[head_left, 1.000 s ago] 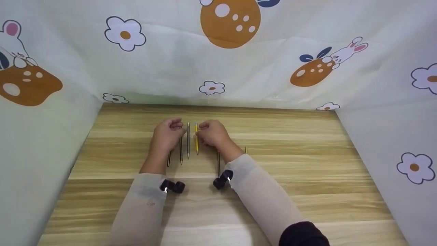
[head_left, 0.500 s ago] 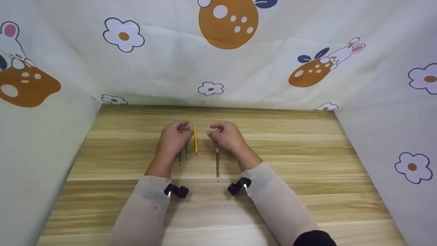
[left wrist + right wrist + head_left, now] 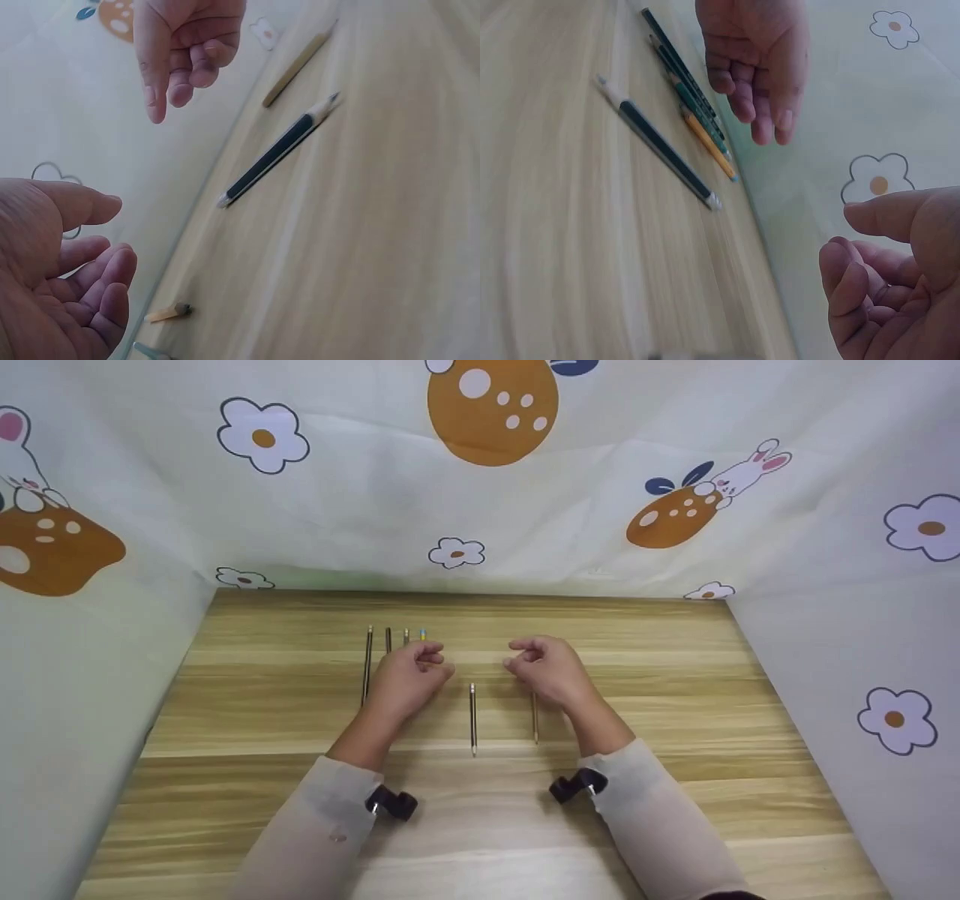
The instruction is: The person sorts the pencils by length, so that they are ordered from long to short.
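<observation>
My left hand (image 3: 412, 682) is held above the table with fingers loosely bent and nothing in its grasp. Beneath it, partly covered, lie a yellow pencil (image 3: 709, 142), a green pencil (image 3: 697, 109) and a dark pencil (image 3: 388, 637). A black pencil (image 3: 367, 664) lies just left of that hand. My right hand (image 3: 555, 671), also holding nothing, hovers over a brown pencil (image 3: 535, 720) whose upper end it hides. Between the two hands, apart from both, a black striped pencil (image 3: 473, 720) lies with its white end away from me.
The wood-grain table (image 3: 675, 795) is bounded at the back and sides by a pale cloth (image 3: 360, 510) printed with flowers, rabbits and orange fruit. A black wrist camera (image 3: 394, 802) sits on the left sleeve, another camera (image 3: 577, 785) on the right sleeve.
Both hands have moved right, the right one farther, widening the gap between them. The leftmost black pencil and the brown pencil have come into fuller view; the left hand now covers much of the yellow pencil.
</observation>
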`<state>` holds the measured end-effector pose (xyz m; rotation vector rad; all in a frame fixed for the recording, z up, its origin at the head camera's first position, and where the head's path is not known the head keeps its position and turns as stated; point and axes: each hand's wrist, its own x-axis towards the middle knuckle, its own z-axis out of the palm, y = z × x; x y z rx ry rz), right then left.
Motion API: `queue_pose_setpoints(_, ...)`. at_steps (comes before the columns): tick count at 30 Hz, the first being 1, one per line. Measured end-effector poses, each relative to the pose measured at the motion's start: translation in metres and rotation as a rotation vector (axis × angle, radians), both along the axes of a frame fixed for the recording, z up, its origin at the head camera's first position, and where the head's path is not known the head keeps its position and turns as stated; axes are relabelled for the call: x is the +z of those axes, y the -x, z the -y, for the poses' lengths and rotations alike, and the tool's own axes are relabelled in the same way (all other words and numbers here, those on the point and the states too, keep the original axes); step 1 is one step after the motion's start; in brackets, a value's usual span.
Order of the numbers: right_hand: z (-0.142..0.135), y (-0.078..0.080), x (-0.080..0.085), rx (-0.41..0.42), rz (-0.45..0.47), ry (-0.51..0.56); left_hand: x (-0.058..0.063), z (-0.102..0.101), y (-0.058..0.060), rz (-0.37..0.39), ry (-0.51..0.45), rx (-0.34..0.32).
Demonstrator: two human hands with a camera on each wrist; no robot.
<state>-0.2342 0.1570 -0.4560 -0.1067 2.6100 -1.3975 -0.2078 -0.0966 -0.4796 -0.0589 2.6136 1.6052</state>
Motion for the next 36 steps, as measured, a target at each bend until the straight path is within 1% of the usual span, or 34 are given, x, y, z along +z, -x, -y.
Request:
queue_pose_setpoints(6,-0.023,-0.009,-0.004,0.002,-0.011,-0.02,-0.003,-0.01,-0.013,0.011,0.07,-0.055)
queue_pose_setpoints(11,-0.037,-0.015,-0.007,-0.008,0.003,-0.031,-0.006,-0.017,-0.02,0.031,0.078,-0.097)
queue_pose_setpoints(15,-0.044,-0.018,-0.011,0.002,0.046,-0.054,-0.01,-0.021,-0.025,0.04,0.074,-0.115)
queue_pose_setpoints(19,-0.05,-0.021,-0.017,0.01,0.066,-0.079,-0.015,-0.025,-0.027,0.03,0.068,-0.138)
queue_pose_setpoints(24,-0.055,-0.025,-0.024,0.02,0.063,-0.119,-0.018,-0.029,-0.028,0.029,0.092,-0.16)
queue_pose_setpoints(29,-0.055,-0.027,-0.03,0.053,0.087,-0.134,-0.02,-0.032,-0.029,0.028,0.144,-0.175)
queue_pose_setpoints(36,-0.054,-0.029,-0.032,0.072,0.092,-0.157,-0.02,-0.035,-0.031,0.011,0.166,-0.188)
